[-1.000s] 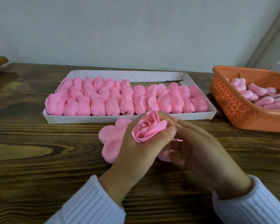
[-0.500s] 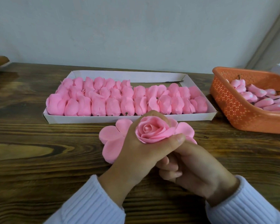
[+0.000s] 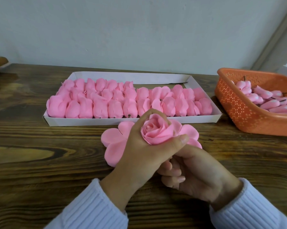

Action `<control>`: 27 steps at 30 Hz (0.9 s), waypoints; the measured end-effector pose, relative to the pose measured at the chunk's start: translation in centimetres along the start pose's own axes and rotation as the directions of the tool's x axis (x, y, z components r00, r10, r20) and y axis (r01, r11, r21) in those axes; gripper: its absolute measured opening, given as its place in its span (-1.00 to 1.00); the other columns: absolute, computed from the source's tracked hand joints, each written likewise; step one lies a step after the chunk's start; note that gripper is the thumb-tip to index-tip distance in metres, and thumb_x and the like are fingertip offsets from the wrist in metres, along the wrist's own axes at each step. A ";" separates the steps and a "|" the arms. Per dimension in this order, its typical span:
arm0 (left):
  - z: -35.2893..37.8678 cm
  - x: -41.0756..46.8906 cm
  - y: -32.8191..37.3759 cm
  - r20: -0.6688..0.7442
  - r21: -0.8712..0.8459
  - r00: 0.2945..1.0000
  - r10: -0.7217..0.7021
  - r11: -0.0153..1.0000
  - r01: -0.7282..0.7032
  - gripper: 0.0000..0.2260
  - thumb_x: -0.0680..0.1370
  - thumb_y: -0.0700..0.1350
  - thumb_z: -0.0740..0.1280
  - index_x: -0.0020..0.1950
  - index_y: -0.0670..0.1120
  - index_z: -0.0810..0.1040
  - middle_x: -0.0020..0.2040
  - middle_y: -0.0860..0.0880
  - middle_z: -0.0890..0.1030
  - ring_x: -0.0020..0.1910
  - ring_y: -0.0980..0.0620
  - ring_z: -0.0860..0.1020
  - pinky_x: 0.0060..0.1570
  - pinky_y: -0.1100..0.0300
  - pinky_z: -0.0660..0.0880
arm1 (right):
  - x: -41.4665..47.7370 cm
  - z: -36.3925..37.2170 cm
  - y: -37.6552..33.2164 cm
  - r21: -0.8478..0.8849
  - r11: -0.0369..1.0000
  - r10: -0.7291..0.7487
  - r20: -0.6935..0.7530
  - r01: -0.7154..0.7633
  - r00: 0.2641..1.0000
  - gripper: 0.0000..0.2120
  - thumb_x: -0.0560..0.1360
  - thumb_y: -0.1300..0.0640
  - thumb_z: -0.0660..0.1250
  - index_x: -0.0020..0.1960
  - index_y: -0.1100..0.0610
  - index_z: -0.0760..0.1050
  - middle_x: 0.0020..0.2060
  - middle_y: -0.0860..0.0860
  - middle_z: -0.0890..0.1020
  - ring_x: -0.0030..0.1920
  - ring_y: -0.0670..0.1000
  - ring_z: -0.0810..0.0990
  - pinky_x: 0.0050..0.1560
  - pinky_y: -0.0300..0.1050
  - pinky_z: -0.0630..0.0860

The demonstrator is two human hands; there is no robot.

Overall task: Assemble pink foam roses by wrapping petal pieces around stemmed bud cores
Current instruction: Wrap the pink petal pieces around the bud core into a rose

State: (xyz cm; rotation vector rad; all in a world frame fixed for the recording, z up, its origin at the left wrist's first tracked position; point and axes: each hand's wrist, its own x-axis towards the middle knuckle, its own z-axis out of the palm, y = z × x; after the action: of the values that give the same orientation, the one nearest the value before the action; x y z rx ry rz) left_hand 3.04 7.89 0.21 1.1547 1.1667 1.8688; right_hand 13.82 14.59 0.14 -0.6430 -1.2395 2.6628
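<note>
The left hand (image 3: 139,151) grips the rose (image 3: 156,131) just below the middle of the view. Its fingers are drawn in narrow around the bloom: the thumb (image 3: 180,139) presses across the rose's 5 o'clock edge, and the index finger (image 3: 154,111) curls over its 12 o'clock side. The open face of the rose tilts up toward the camera. The right hand (image 3: 194,171) sits at 5 o'clock from the rose, tucked under the left hand with its fingers curled tightly toward the palm. The left hand hides what they hold, so I cannot tell whether they grip anything. Spread petals (image 3: 189,131) fan out from under the rose at 3 o'clock, touching the top of the right hand. A flat petal piece (image 3: 114,142) lies on the wooden table (image 3: 40,162) at 9 o'clock from the rose, partly covered by the left hand. At 12 o'clock a white tray (image 3: 89,121) holds packed rows of finished roses (image 3: 123,101), its near wall just beyond the left index finger. At 2 o'clock, well apart, an orange basket (image 3: 235,109) holds stemmed bud cores (image 3: 263,96). Both wrists wear white ribbed sleeves (image 3: 93,207).
</note>
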 end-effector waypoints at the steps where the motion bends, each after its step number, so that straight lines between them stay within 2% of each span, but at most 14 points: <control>1: 0.1 0.0 0.0 -0.014 -0.001 1.000 -0.002 1.000 0.002 -0.79 0.27 -0.06 0.49 -0.28 0.03 0.46 -0.35 -0.04 0.54 -0.57 0.05 0.45 -0.58 0.31 0.40 | 0.0 0.0 0.0 0.006 1.000 0.010 0.006 -0.010 1.000 -0.82 0.37 0.16 0.32 -0.36 0.16 0.38 -0.48 0.03 0.41 -0.53 -0.12 0.29 -0.57 -0.34 0.21; 4: 0.1 0.0 0.1 -0.045 0.007 0.999 -0.003 1.000 0.004 -0.79 0.25 -0.04 0.49 -0.33 0.05 0.45 -0.35 -0.08 0.55 -0.58 0.05 0.44 -0.60 0.30 0.39 | 0.1 0.1 0.0 0.006 1.000 0.027 0.010 -0.027 1.000 -0.79 0.38 0.14 0.31 -0.40 0.14 0.39 -0.49 0.03 0.41 -0.53 -0.12 0.28 -0.57 -0.34 0.20; 7: 0.1 0.0 -0.1 -0.054 0.032 0.999 0.006 0.999 -0.005 -0.74 0.26 -0.05 0.49 -0.29 -0.04 0.41 -0.37 -0.17 0.47 -0.59 0.05 0.41 -0.60 0.31 0.37 | 0.1 0.1 0.0 0.007 0.999 0.036 0.004 -0.036 0.999 -0.80 0.38 0.15 0.29 -0.41 0.14 0.40 -0.50 0.02 0.40 -0.54 -0.12 0.27 -0.58 -0.34 0.19; 10: 0.1 0.0 -0.2 -0.053 0.026 0.999 0.010 1.000 -0.008 -0.75 0.26 -0.06 0.49 -0.26 -0.04 0.44 -0.35 -0.17 0.46 -0.60 0.09 0.38 -0.59 0.34 0.36 | 0.1 0.1 0.0 -0.018 0.999 0.035 0.016 -0.035 0.999 -0.79 0.36 0.12 0.32 -0.41 0.15 0.44 -0.49 0.02 0.43 -0.53 -0.12 0.30 -0.57 -0.34 0.24; 14: 0.0 0.0 -0.1 -0.023 -0.074 1.000 -0.019 0.997 0.017 -0.85 0.28 -0.07 0.44 -0.26 0.00 0.49 -0.38 -0.25 0.42 -0.59 0.05 0.38 -0.58 0.33 0.35 | 0.1 0.2 -0.1 -0.022 0.999 0.025 0.070 -0.024 0.997 -0.77 0.39 0.06 0.32 -0.39 0.15 0.50 -0.48 0.00 0.47 -0.52 -0.13 0.32 -0.55 -0.34 0.29; 17: 0.1 -0.1 -0.2 -0.034 -0.065 0.999 -0.029 0.998 0.027 -0.88 0.27 -0.05 0.41 -0.26 -0.01 0.51 -0.38 -0.11 0.48 -0.56 0.05 0.41 -0.57 0.29 0.38 | 0.1 0.1 0.1 -0.004 1.000 -0.002 0.039 0.003 0.999 -0.79 0.40 0.11 0.33 -0.37 0.15 0.45 -0.47 0.02 0.41 -0.52 -0.13 0.29 -0.56 -0.34 0.24; 20: 0.2 -0.2 -0.2 -0.086 -0.034 0.996 -0.040 0.999 0.037 -0.91 0.30 -0.02 0.40 -0.25 0.03 0.54 -0.34 -0.10 0.58 -0.57 0.01 0.45 -0.57 0.23 0.42 | 0.2 0.0 0.2 0.009 0.998 -0.060 -0.020 0.060 0.998 -0.77 0.47 0.18 0.27 -0.36 0.16 0.45 -0.46 0.05 0.39 -0.52 -0.12 0.29 -0.57 -0.34 0.25; 23: 0.3 -0.1 -0.1 -0.094 -0.038 0.995 -0.035 0.999 0.032 -0.94 0.34 -0.02 0.38 -0.25 0.02 0.56 -0.29 -0.03 0.65 -0.46 -0.13 0.50 -0.43 0.00 0.50 | 0.2 0.2 0.2 -0.008 0.998 -0.069 -0.070 0.069 0.995 -0.79 0.44 0.16 0.25 -0.35 0.18 0.45 -0.46 0.07 0.40 -0.53 -0.11 0.29 -0.58 -0.32 0.25; 24: 0.3 -0.1 -0.1 -0.093 -0.052 0.995 -0.040 0.998 0.036 -0.92 0.34 -0.02 0.38 -0.25 0.00 0.56 -0.28 -0.02 0.66 -0.44 -0.14 0.51 -0.40 -0.02 0.50 | 0.2 0.3 0.2 -0.015 0.998 -0.064 -0.072 0.063 0.995 -0.78 0.44 0.15 0.25 -0.36 0.18 0.47 -0.46 0.07 0.41 -0.53 -0.10 0.30 -0.58 -0.32 0.26; 27: 0.2 -0.1 0.2 -0.048 -0.098 0.997 -0.053 0.994 0.049 -0.89 0.35 -0.03 0.36 -0.28 -0.06 0.53 -0.23 -0.03 0.68 -0.51 0.01 0.50 -0.55 0.28 0.43 | 0.3 0.3 -0.1 0.002 1.000 -0.010 -0.018 0.010 1.000 -0.68 0.54 0.04 0.21 -0.27 0.17 0.59 -0.43 0.06 0.53 -0.50 -0.09 0.41 -0.57 -0.32 0.34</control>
State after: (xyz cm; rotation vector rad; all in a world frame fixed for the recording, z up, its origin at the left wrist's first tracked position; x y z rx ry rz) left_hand 3.23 7.81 0.41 1.0208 1.1105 1.9039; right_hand 13.45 14.54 0.24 -0.6573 -1.2321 2.6438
